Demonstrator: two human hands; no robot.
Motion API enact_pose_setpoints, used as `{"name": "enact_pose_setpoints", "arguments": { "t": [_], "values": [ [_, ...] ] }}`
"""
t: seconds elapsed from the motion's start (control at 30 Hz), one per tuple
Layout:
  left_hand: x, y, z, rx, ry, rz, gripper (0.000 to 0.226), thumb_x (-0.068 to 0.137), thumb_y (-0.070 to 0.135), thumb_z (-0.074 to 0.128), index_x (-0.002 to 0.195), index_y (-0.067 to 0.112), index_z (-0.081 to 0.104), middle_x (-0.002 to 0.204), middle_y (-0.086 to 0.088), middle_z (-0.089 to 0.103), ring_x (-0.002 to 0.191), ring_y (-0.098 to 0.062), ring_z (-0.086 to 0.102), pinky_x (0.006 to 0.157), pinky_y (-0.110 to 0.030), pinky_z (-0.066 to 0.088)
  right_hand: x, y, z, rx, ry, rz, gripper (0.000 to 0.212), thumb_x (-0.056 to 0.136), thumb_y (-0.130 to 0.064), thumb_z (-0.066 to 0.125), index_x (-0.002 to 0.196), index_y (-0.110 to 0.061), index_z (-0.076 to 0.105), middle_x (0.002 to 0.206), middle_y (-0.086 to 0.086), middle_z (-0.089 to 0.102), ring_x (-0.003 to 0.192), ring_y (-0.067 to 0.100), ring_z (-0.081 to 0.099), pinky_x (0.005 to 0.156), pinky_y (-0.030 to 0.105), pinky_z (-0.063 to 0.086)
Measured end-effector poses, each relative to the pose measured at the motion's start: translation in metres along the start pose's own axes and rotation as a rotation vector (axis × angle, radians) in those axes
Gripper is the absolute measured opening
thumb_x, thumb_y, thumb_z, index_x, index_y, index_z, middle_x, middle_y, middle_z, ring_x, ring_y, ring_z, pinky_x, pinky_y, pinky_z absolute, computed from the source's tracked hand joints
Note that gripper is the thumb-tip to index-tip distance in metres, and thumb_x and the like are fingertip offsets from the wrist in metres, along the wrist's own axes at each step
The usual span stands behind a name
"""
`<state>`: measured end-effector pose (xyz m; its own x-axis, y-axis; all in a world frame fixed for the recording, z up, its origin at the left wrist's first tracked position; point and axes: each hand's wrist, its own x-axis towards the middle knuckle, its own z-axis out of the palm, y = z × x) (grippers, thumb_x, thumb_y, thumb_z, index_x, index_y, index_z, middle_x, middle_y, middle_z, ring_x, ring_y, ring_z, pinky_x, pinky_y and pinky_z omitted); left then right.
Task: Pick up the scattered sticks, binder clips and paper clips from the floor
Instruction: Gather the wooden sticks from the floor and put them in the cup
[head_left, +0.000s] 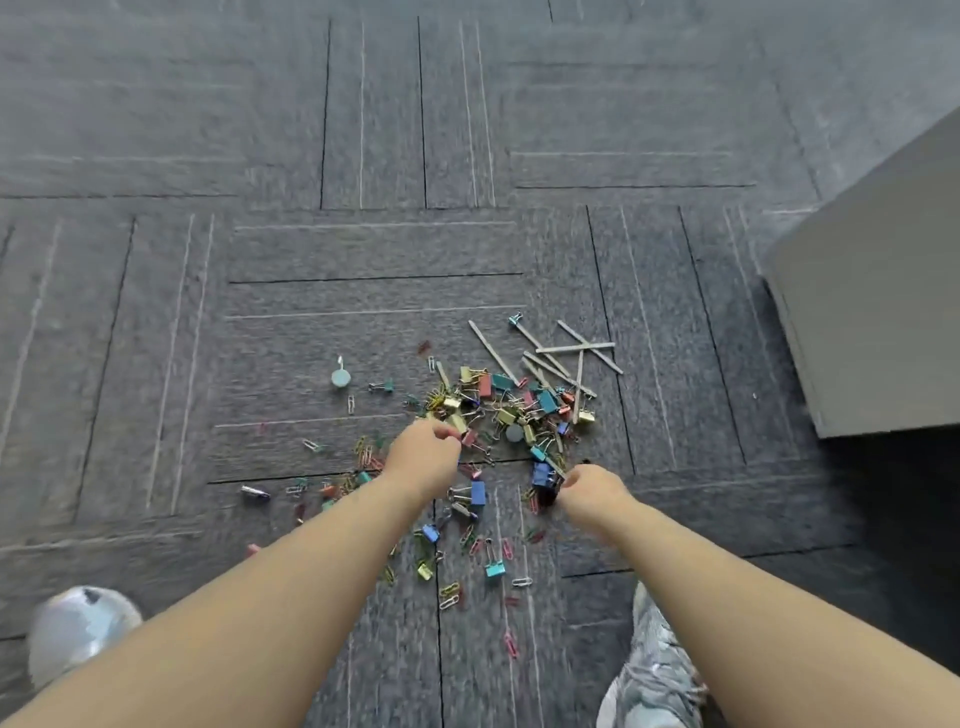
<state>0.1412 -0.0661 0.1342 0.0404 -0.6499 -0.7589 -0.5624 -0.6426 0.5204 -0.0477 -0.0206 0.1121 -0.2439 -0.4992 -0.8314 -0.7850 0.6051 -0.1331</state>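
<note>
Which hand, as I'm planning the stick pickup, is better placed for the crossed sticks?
Probably the right hand: the sticks lie on its side, beyond it; the left hand would cross the clip pile.

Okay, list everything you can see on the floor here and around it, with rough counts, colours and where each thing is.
sticks: roughly eight, grey-tan, crossed at the heap's far right
binder clips: dozens, blue, teal, gold, pink, heaped mid-floor and strewn nearer
paper clips: many, mixed colours, scattered around the heap
round discs: two, pale blue-grey, one left of the heap, one inside it
carpet: grey striped tiles, under everything
box: one, grey, right edge
shoes: two, pale grey, bottom corners
left hand: fingers curled at the heap's near left; grip unclear
right hand: fingers curled at its near right; grip unclear
</note>
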Motion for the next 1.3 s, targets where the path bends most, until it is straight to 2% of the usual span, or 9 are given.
{"name": "enact_pose_setpoints", "arguments": {
  "t": [0.3, 0.43, 0.53, 0.7, 0.8, 0.9, 1.0, 1.13, 1.3],
  "values": [
    [0.071, -0.007, 0.085, -0.800, -0.068, -0.175, 0.027, 0.099, 0.013, 0.044, 0.124, 0.019, 0.052, 0.114, -0.007, 0.056, 0.103, -0.023, 0.057, 0.086, -0.040, 0.054, 0.108, 0.059, 0.029, 0.549, 0.411, 0.113, 0.026, 0.092, -0.016, 0.047, 0.117, -0.011, 0.052, 0.115, 0.010, 0.058, 0.096, 0.028, 0.057, 0.073, 0.034, 0.045],
    [0.110, -0.005, 0.100, -0.541, 0.139, -0.128, 0.026, 0.095, 0.003, 0.045, 0.109, 0.017, 0.062, 0.093, -0.005, 0.060, 0.078, -0.020, 0.055, 0.063, -0.030, 0.049, 0.124, 0.060, 0.026, 0.437, 0.430, -0.057, 0.033, 0.089, -0.013, 0.049, 0.122, -0.014, 0.051, 0.119, 0.008, 0.054, 0.093, 0.022, 0.054, 0.078, 0.036, 0.048],
    [0.151, 0.022, 0.094, -0.413, 0.321, -0.040, 0.026, 0.092, 0.000, 0.045, 0.089, 0.020, 0.061, 0.096, -0.005, 0.065, 0.074, -0.021, 0.058, 0.062, -0.032, 0.049, 0.145, 0.052, 0.000, 0.368, 0.470, -0.185, 0.037, 0.090, -0.006, 0.048, 0.127, -0.010, 0.049, 0.123, 0.008, 0.049, 0.079, 0.010, 0.049, 0.064, 0.022, 0.044],
    [0.199, 0.068, 0.083, 0.130, 0.362, 0.081, 0.019, 0.093, 0.029, 0.053, 0.085, 0.011, 0.051, 0.074, 0.000, 0.051, 0.078, -0.023, 0.048, 0.056, -0.025, 0.037, 0.175, 0.025, -0.054, 0.206, 0.506, -0.265, 0.038, 0.092, -0.008, 0.048, 0.129, -0.009, 0.047, 0.127, 0.009, 0.046, 0.082, 0.013, 0.048, 0.068, 0.022, 0.039],
    [0.226, 0.065, 0.094, 0.090, 0.372, 0.034, 0.038, 0.085, 0.037, 0.068, 0.094, 0.003, 0.054, 0.098, -0.008, 0.063, 0.087, -0.025, 0.060, 0.071, -0.031, 0.050, 0.203, 0.012, -0.080, 0.079, 0.464, -0.268, 0.052, 0.092, -0.013, 0.049, 0.142, -0.011, 0.034, 0.141, 0.011, 0.037, 0.108, 0.026, 0.049, 0.085, 0.036, 0.045],
    [0.237, 0.058, 0.105, 0.070, 0.459, 0.050, 0.045, 0.080, 0.031, 0.076, 0.110, 0.007, 0.053, 0.107, -0.009, 0.064, 0.093, -0.029, 0.064, 0.080, -0.040, 0.055, 0.230, 0.005, -0.087, -0.092, 0.296, -0.272, 0.076, 0.095, -0.029, 0.051, 0.152, -0.018, 0.004, 0.159, 0.007, 0.004, 0.145, 0.030, 0.010, 0.115, 0.046, 0.020],
    [0.245, 0.056, 0.103, 0.134, 0.424, 0.105, 0.027, 0.081, 0.024, 0.074, 0.097, 0.013, 0.055, 0.101, -0.006, 0.062, 0.092, -0.026, 0.063, 0.076, -0.034, 0.054, 0.242, 0.001, -0.072, -0.250, 0.245, -0.236, 0.091, 0.090, -0.058, 0.046, 0.152, -0.016, -0.006, 0.158, 0.011, -0.012, 0.146, 0.031, -0.008, 0.117, 0.050, 0.009],
    [0.241, 0.055, 0.099, 0.189, 0.309, 0.078, 0.017, 0.081, 0.016, 0.072, 0.095, 0.008, 0.068, 0.085, 0.000, 0.060, 0.087, -0.019, 0.064, 0.071, -0.029, 0.055, 0.228, -0.013, -0.041, -0.313, 0.459, -0.238, 0.095, 0.083, -0.069, 0.047, 0.148, -0.007, 0.017, 0.149, 0.020, 0.024, 0.137, 0.034, 0.024, 0.112, 0.044, 0.025],
    [0.226, 0.053, 0.109, 0.290, 0.223, 0.083, 0.019, 0.081, 0.011, 0.067, 0.099, 0.006, 0.064, 0.088, -0.004, 0.063, 0.080, -0.019, 0.060, 0.063, -0.031, 0.051, 0.216, -0.031, -0.019, -0.067, 0.523, -0.292, 0.050, 0.088, -0.038, 0.062, 0.120, -0.006, 0.041, 0.120, 0.013, 0.050, 0.110, 0.028, 0.049, 0.091, 0.037, 0.044]
  ]
}}
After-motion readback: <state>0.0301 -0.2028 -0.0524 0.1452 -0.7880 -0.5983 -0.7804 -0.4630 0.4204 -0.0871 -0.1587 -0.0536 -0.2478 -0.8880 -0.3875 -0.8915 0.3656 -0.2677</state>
